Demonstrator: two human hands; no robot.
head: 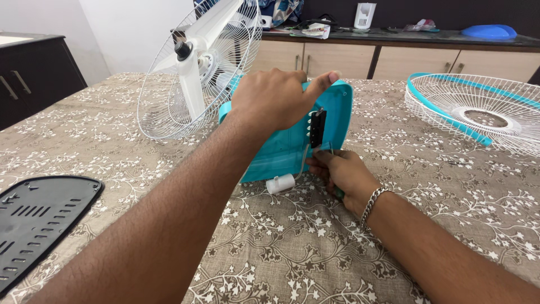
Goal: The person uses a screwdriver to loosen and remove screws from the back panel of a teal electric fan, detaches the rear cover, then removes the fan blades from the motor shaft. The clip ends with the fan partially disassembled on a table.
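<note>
**Fan base opened, switch block under your hands**

The work looks midway: the black bottom cover [39, 219] lies off at 8 o'clock, the loose front grille [478, 110] at 2 o'clock, while the rear guard [197, 67] sits on the motor. Your left hand [275, 98] clamps the top edge of the tipped-up teal base [281, 149], thumb stretched out. Your right hand [346, 174], at 5 o'clock of the base, pinches a small tool at the black switch block [318, 128]. A white capacitor [280, 184] dangles below.
</note>
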